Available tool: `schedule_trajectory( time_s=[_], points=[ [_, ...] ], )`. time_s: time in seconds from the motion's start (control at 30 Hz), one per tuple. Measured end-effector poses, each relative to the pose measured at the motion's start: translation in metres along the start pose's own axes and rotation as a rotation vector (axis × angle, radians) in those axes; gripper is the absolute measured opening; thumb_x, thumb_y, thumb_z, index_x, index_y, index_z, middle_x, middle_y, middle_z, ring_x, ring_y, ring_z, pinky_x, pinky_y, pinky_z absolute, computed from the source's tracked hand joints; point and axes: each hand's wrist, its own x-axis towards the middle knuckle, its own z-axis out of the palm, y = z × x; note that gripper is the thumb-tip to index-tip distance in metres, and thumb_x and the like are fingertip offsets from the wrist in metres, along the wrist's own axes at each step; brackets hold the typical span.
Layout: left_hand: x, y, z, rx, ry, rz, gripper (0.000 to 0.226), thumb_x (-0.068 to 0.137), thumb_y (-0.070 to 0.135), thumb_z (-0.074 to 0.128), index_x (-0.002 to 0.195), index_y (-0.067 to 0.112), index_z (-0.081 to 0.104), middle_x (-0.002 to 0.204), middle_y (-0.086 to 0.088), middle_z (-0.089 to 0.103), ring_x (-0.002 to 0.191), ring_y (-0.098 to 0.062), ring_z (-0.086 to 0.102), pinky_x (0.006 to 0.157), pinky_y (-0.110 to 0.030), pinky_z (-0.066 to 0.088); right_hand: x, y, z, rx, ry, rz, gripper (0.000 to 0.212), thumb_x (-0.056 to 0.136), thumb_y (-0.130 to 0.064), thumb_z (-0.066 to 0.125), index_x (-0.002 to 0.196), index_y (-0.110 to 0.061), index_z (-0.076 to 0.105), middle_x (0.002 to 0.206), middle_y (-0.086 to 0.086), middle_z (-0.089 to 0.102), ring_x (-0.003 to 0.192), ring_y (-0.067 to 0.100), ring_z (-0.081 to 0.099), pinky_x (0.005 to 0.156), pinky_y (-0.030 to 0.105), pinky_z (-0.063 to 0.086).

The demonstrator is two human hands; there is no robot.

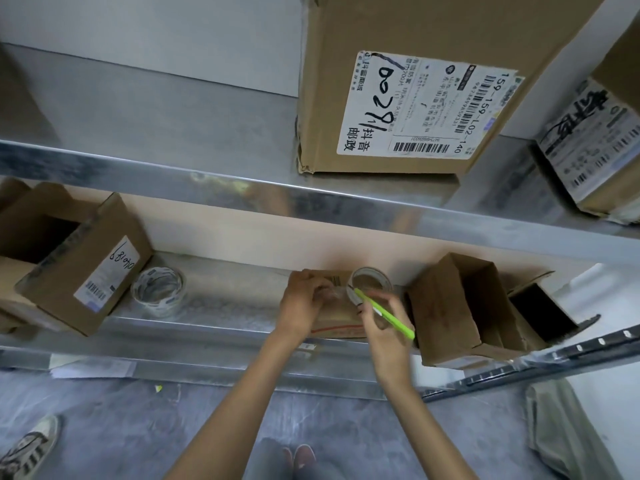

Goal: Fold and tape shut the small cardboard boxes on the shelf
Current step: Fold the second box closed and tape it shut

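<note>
Lower shelf [242, 317], metal, centre section: one small cardboard box [341, 322] sits at the front edge with its flaps down. A tape roll [371, 284] rests on top of it, toward the rear right.

Left hand [303, 299]: on the box top, fingers curled. They pinch the end of a clear strip [334, 293] that runs across to the tape roll.

Right hand [386, 329]: just right of the box, thumb and fingers gripping a slim green tool [384, 314]. The tool is tilted, its tip at the near edge of the tape roll where the strip leaves it. Whether it carries a blade cannot be told.

Same shelf, left: a second tape roll [158, 288] lies flat, well apart from the hands. Beside it stands an open box [83, 271], tilted, with a white label bearing handwritten digits. Same shelf, right: two further open boxes [460, 306], flaps up, the nearer one just beside the right hand.

Upper shelf [207, 174]: a large carton [415, 36] with a shipping label and barcodes. A second labelled carton [595, 143] is at the far right edge.

Floor [138, 427]: grey. A striped shoe [31, 445] shows at lower left.
</note>
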Motion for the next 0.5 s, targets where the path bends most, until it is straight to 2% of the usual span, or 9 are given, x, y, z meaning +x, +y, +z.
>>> schedule_trajectory(
  time_s=[0.07,0.13,0.27,0.43,0.5],
  points=[
    [0.001,-0.004,0.004,-0.004,0.031,-0.011,0.010,0.080,0.010,0.068,0.083,0.016,0.075,0.086,0.001,0.059,0.093,-0.021,0.048,0.072,-0.006,0.028,-0.001,0.010,0.012,-0.034,0.040,-0.034,0.003,0.084,-0.012,0.063,0.085,-0.015,0.063,0.073,-0.001,0.068,0.070,0.012,0.067,0.069,0.023,0.052],
    [0.002,-0.008,0.005,-0.036,0.057,-0.011,0.012,0.079,0.006,0.068,0.079,0.017,0.074,0.084,-0.001,0.062,0.090,-0.018,0.047,0.073,-0.002,0.029,-0.002,0.017,0.021,-0.065,0.047,-0.066,0.006,0.081,-0.016,0.060,0.082,-0.011,0.062,0.068,0.001,0.067,0.063,0.009,0.063,0.064,0.017,0.048],
    [0.005,-0.009,0.005,-0.055,0.058,-0.024,0.010,0.079,0.009,0.068,0.078,0.017,0.073,0.084,0.001,0.060,0.091,-0.017,0.047,0.072,-0.009,0.031,-0.002,0.021,0.029,-0.159,0.041,-0.146,0.006,0.082,-0.011,0.058,0.077,-0.008,0.059,0.060,0.000,0.061,0.054,0.006,0.054,0.055,0.004,0.036],
    [0.010,-0.011,0.009,-0.062,0.051,-0.045,0.004,0.080,0.011,0.070,0.080,0.015,0.072,0.087,-0.002,0.059,0.096,-0.016,0.044,0.075,-0.001,0.029,-0.010,0.023,0.027,-0.090,-0.083,-0.168,0.024,0.088,-0.004,0.055,0.078,-0.024,0.048,0.056,-0.010,0.047,0.050,0.002,0.043,0.049,0.010,0.032],
    [0.010,-0.013,0.012,-0.067,0.064,-0.056,0.005,0.080,0.011,0.070,0.079,0.016,0.072,0.089,-0.002,0.060,0.098,-0.016,0.044,0.074,-0.002,0.029,-0.012,0.027,0.026,-0.112,-0.106,-0.200,0.018,0.089,-0.007,0.054,0.080,-0.023,0.048,0.061,-0.009,0.049,0.053,0.002,0.044,0.051,0.011,0.033]
  ],
)
